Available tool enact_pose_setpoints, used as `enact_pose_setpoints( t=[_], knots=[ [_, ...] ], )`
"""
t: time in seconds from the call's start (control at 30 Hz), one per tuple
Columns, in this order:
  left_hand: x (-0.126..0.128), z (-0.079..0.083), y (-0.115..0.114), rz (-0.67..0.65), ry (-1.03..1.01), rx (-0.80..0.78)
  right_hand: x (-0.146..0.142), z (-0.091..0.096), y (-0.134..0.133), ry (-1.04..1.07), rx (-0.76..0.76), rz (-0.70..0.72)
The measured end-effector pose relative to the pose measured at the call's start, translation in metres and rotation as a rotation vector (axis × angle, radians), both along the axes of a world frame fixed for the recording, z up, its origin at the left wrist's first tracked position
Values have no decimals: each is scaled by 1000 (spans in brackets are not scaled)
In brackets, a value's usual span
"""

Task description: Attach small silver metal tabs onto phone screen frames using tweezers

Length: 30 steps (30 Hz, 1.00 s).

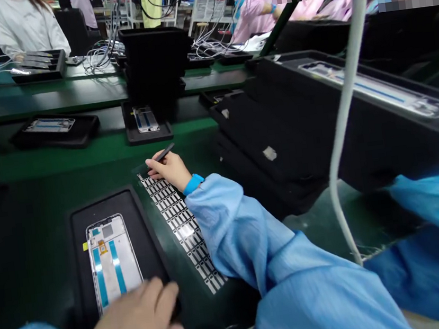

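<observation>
My left hand [133, 327] rests on the near edge of a black tray [78, 246], fingers curled over its rim beside the phone frame [113, 260] lying in it. The frame is white with two blue strips and a small orange part. My right hand [170, 169] reaches forward and pinches black tweezers [162, 154], their tip at the far end of a sheet of small silver stickers [181, 225] that lies to the right of the tray.
Stacked black trays [280, 141] stand to the right, one raised tray with a phone frame [374, 87] above them. A white cable [347, 111] hangs in front. More trays with frames [53, 129] [146, 121] sit on the green conveyor. Other people work across the line.
</observation>
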<state>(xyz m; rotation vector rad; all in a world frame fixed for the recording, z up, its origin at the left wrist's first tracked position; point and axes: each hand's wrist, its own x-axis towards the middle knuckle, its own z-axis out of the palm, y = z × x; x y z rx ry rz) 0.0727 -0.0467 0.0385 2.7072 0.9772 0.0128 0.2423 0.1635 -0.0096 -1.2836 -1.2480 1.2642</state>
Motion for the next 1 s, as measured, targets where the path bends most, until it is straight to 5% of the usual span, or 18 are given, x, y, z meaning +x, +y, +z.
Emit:
enact_pose_setpoints(
  t=[0.13,0.3,0.43,1.0],
  knots=[
    [1,13,82,245,-19,108,-3,-10,9,-54,4,20],
    [-8,-12,160,340,60,70,-4,-13,9,-41,-6,62],
    [-9,-26,165,310,79,15,-8,-13,7,-25,-7,82],
    [-6,-31,150,316,57,119,-9,-8,2,-1,-41,70]
  ],
)
